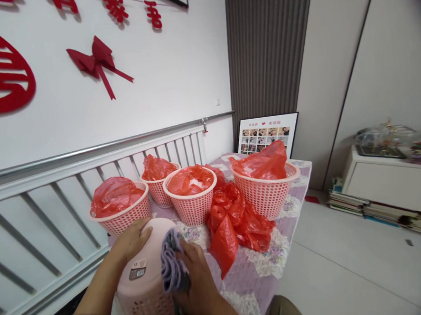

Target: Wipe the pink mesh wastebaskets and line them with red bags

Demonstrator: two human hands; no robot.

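Observation:
A pink plastic basket (150,256) is tipped on its side or upside down close to me, its solid base with a label sticker facing up. My left hand (132,238) grips the basket at the far left edge of the base, the thumb on top. In my right hand (198,282) is a bunched purple and grey cloth (173,262), the fingers closed round it. The cloth is against the right side of the basket's base. A roll of red plastic bags (219,218) lies just beyond, with loose red bags (253,226) beside it.
Several pink baskets, such as the middle one (194,208) and the large right one (263,197), stand lined with red bags on the flowered tablecloth (236,289). A white radiator (49,210) runs along the left wall. A framed photo board (290,129) leans behind the table.

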